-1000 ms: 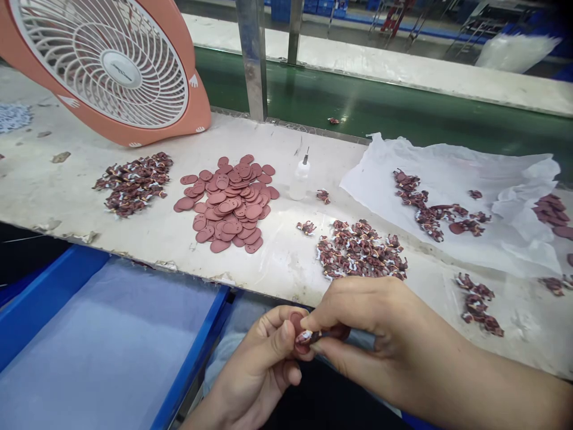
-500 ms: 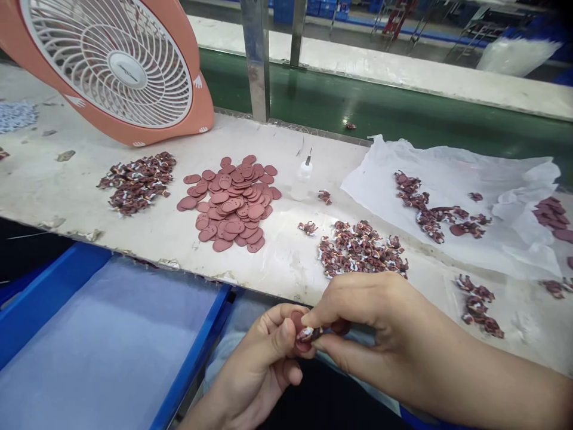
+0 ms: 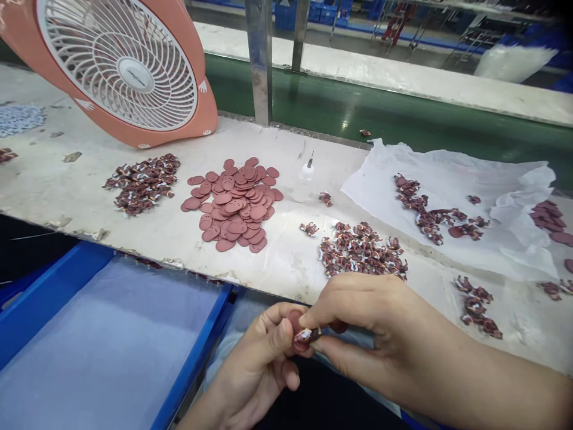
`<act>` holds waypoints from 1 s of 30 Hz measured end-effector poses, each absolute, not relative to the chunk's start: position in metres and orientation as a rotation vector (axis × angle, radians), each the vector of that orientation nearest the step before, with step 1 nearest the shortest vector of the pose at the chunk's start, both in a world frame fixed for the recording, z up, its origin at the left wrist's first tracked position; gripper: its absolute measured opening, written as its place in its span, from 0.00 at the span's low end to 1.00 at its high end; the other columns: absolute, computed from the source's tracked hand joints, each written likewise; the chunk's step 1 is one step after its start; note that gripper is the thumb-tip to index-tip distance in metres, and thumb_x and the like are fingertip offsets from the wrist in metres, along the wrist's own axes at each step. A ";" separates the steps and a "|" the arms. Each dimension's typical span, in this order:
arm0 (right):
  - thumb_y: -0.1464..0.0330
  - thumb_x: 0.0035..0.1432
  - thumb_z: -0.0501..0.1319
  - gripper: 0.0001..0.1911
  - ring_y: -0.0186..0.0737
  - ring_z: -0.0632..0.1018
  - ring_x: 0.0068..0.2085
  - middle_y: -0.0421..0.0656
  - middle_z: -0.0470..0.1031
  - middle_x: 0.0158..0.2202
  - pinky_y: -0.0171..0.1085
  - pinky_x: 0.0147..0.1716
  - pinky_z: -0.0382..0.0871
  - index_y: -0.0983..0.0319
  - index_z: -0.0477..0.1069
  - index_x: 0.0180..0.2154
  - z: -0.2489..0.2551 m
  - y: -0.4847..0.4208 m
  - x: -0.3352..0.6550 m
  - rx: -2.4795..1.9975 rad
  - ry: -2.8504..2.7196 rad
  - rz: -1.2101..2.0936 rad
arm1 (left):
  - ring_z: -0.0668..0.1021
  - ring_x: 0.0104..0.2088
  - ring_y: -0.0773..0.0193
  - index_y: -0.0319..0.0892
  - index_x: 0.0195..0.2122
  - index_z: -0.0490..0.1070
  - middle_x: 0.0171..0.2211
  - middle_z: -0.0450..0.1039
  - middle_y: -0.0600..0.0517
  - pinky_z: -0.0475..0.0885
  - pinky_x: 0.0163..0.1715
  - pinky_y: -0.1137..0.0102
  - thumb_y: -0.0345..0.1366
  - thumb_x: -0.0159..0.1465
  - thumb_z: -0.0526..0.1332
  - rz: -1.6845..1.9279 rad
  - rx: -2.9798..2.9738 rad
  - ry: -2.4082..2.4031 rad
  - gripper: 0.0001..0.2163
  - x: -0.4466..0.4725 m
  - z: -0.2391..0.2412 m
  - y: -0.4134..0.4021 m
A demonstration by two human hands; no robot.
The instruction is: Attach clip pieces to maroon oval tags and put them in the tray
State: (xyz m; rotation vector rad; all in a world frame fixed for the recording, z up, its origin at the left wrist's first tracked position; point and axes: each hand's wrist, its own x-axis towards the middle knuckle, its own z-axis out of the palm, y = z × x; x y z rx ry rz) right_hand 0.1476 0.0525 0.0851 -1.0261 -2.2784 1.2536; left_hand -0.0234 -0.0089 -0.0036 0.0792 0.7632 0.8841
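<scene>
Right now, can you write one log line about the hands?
left hand: pinching brown disc | right hand: small piece held against it | bench: disc pile

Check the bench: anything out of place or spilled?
One small reddish piece lies alone on the green belt, past the far edge of the table. Its front edge is chipped. Left hand and right hand pinch one oval piece.

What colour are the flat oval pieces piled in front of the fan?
The oval pieces are plain dusty reddish-brown; head view shows them best.
</scene>
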 end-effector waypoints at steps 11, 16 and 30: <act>0.75 0.61 0.62 0.11 0.29 0.74 0.35 0.36 0.75 0.34 0.27 0.36 0.66 0.58 0.74 0.45 0.087 0.052 0.146 -0.894 -2.305 1.182 | 0.75 0.25 0.72 0.41 0.32 0.78 0.26 0.74 0.54 0.71 0.17 0.83 0.38 0.56 0.69 0.925 0.078 0.644 0.07 -0.031 -0.006 -0.011; 0.74 0.62 0.61 0.05 0.30 0.73 0.31 0.38 0.75 0.30 0.29 0.32 0.65 0.61 0.75 0.39 0.082 0.051 0.143 -0.887 -2.310 1.152 | 0.76 0.25 0.73 0.42 0.30 0.78 0.25 0.74 0.54 0.70 0.19 0.83 0.38 0.54 0.70 0.909 0.058 0.675 0.07 -0.030 -0.005 -0.012; 0.75 0.59 0.64 0.05 0.29 0.74 0.30 0.37 0.75 0.29 0.29 0.32 0.66 0.61 0.76 0.38 0.079 0.052 0.142 -0.894 -2.260 1.182 | 0.74 0.25 0.72 0.42 0.31 0.78 0.25 0.72 0.55 0.69 0.16 0.84 0.39 0.53 0.71 0.931 0.065 0.713 0.08 -0.026 -0.005 -0.012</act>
